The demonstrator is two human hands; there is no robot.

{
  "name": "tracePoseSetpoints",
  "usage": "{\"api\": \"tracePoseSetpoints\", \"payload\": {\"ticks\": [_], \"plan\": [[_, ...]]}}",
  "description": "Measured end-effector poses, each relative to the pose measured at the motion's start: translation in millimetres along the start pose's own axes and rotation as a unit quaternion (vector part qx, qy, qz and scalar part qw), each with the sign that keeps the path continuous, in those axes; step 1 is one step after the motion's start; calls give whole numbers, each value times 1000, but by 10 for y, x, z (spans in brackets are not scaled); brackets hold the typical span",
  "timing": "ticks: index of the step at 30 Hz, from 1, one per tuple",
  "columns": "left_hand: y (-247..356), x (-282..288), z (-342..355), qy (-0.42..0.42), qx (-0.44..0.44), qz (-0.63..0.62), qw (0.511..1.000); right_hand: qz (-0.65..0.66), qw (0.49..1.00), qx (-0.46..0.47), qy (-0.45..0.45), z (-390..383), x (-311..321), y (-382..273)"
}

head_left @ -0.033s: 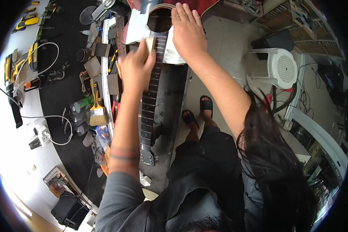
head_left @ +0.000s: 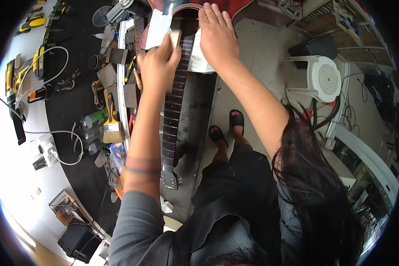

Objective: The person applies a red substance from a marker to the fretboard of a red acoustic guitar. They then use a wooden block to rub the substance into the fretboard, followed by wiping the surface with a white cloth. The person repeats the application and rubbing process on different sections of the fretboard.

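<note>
A guitar [head_left: 181,102] lies on the bench [head_left: 75,111] (paintbrush [head_left: 112,124] to its left).

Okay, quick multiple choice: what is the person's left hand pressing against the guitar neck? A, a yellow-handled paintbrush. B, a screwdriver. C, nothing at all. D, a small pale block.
D: the left hand grips a small pale block against the upper end of the guitar neck, while the paintbrush lies apart on the workbench.
</note>
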State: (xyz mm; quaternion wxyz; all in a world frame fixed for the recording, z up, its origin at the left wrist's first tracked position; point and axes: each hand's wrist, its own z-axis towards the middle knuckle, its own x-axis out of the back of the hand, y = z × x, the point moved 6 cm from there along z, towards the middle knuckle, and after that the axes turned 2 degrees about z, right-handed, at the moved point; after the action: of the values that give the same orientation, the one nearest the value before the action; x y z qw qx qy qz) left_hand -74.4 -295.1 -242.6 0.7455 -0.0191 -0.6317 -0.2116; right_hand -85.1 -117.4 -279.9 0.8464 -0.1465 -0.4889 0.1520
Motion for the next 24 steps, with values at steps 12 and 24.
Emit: {"api": "tracePoseSetpoints", "payload": {"ticks": [12,24], "plan": [[-38,1024,-1229,52,237,-874,422,12,999,25,-33,100,-2,36],[145,1956,-3231,134,213,-890,381,284,942,91,-155,-1245,1279,-843]]}}
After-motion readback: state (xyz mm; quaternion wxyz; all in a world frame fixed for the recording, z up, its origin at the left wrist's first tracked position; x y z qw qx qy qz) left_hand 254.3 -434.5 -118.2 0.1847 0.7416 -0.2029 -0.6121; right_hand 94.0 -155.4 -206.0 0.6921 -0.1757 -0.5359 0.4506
